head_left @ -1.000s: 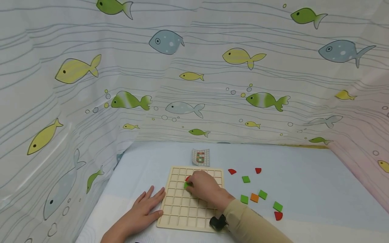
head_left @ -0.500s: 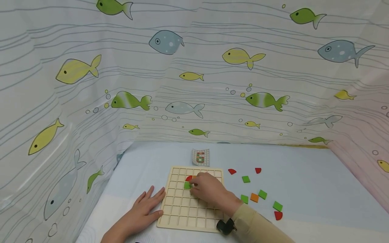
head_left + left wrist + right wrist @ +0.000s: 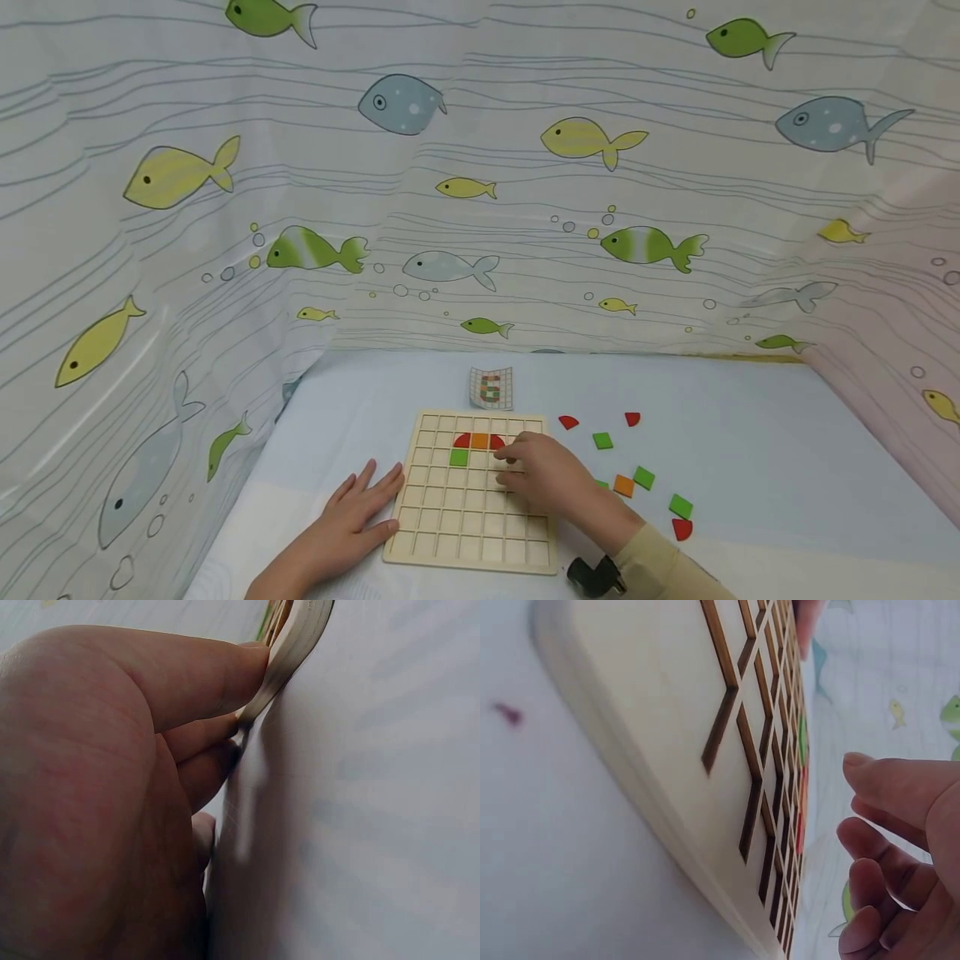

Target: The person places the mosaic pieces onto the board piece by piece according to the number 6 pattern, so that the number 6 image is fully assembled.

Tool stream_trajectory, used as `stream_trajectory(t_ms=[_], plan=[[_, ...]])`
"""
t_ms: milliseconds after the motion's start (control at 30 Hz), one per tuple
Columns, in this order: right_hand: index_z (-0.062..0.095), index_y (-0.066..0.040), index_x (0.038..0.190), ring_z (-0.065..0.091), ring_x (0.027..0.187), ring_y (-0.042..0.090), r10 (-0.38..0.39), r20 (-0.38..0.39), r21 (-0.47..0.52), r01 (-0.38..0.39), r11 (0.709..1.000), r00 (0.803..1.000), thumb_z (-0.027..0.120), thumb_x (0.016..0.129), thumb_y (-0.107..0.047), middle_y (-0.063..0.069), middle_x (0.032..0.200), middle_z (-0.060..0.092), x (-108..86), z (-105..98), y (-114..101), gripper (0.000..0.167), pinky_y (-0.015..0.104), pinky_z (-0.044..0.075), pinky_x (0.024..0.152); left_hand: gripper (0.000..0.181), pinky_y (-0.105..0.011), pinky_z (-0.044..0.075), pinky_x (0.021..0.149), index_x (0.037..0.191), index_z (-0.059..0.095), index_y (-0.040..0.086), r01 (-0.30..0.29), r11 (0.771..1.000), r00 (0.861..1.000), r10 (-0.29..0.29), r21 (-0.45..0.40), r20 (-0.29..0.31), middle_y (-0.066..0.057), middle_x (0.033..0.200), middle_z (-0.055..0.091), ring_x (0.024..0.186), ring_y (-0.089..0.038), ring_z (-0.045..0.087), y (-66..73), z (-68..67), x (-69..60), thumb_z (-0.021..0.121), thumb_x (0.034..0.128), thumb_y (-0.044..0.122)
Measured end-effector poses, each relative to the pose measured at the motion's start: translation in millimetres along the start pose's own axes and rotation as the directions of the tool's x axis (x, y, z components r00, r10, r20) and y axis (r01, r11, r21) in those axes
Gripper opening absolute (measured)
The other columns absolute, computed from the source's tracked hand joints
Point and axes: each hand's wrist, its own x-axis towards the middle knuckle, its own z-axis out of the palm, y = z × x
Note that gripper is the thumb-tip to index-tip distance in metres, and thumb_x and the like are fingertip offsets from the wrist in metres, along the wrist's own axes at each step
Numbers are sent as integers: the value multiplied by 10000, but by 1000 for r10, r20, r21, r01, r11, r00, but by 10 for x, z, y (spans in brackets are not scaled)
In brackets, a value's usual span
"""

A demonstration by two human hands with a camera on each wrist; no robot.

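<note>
A wooden grid board [image 3: 453, 523] lies on the table. In one of its rows sit a red quarter-round tile [image 3: 462, 441], an orange square tile [image 3: 480, 441] and a second red quarter-round tile [image 3: 496, 442]. Below the left red one is a green square tile [image 3: 458, 457]. My right hand [image 3: 555, 477] hovers over the board's right side, fingertips close to the right red tile; in the right wrist view its fingers are loosely bent around nothing. Flat on the table, my left hand [image 3: 352, 518] touches the board's left edge with thumb and fingertips.
A small pattern card [image 3: 491, 388] lies beyond the board. Loose tiles are scattered to the right: red quarter-rounds [image 3: 568, 422], green squares [image 3: 643, 477] and an orange square [image 3: 624, 486]. A fish-printed curtain [image 3: 525, 250] surrounds the table.
My right hand has drawn back to the right, uncovering the orange tile and the right red tile in the row. The left hand keeps its place at the board's edge.
</note>
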Motion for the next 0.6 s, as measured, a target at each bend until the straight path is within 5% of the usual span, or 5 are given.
stream_trajectory(t_ms=[600], plan=[[748,-159,1134,553,833,82,56,-117,29,-53,998,992,782,857,-272,-88,1072,625,-434,-69,316,302,246,507,685,654,-615,-24,1126,1516,400,83,9,1000,1000,-9,6,5,-23,1590,289,1486,-394,37,14,-16,-3,589,979,405]])
